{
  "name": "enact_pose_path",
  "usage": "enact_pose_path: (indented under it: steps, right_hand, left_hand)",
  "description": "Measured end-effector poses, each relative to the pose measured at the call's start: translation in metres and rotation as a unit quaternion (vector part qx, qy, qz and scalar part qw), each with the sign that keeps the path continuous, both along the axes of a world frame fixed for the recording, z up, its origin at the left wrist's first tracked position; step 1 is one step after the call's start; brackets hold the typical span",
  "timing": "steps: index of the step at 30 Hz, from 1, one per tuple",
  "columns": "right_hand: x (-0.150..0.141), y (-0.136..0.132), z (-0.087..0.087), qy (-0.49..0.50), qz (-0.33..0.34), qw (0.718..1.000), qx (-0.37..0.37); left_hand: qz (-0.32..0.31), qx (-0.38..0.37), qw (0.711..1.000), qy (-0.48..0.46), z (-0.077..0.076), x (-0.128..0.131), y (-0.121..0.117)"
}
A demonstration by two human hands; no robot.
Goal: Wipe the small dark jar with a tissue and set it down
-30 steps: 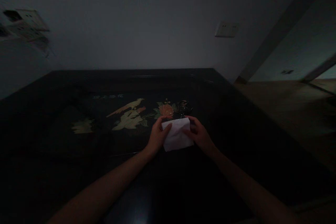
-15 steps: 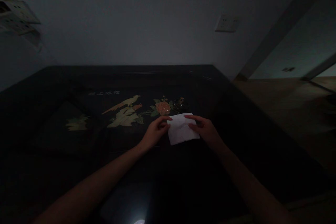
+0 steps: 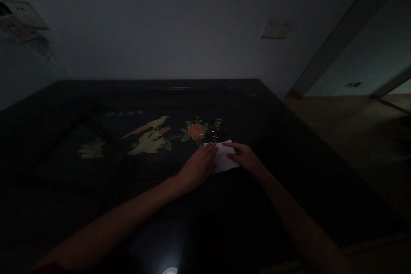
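Note:
The room is very dim. A white folded tissue lies on a dark glossy table. My left hand lies flat on the tissue's left part, fingers stretched out together. My right hand rests on its right edge with the fingers extended over it. Just behind the tissue stands a small glass object, apart from both hands.
The tabletop bears an inlaid picture of a bird and an orange flower. A wall socket sits on the back wall. To the right the table edge drops to a wooden floor.
The tissue was held up slightly between both hands; now it lies flatter on the table, with my left hand moved over its left part and pressing down.

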State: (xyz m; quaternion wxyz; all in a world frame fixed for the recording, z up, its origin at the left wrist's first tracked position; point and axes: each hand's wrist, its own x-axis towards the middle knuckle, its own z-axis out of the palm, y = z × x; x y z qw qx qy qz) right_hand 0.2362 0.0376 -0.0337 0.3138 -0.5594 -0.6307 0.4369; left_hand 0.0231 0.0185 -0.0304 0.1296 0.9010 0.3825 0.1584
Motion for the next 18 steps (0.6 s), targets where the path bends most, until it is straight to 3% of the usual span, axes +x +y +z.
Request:
enact_pose_path:
  steps: [6,10,13,18]
  right_hand:
    - [0.008,0.001,0.006,-0.058,-0.023,0.996,0.060]
    - [0.001,-0.006,0.012,-0.168,-0.079,0.966,0.179]
    - [-0.014,-0.015,0.007,-0.282,-0.004,0.927,0.247]
    - [-0.023,-0.024,-0.007,-0.435,0.077,0.880,0.176]
  left_hand:
    - [0.015,0.024,0.995,0.100,-0.009,0.016,0.010]
    - [0.009,0.057,0.991,0.120,-0.017,0.017,0.010]
    - [0.008,0.067,0.989,0.131,-0.020,0.017,0.011]
    - [0.020,0.060,0.991,0.115,-0.020,0.017,0.011]
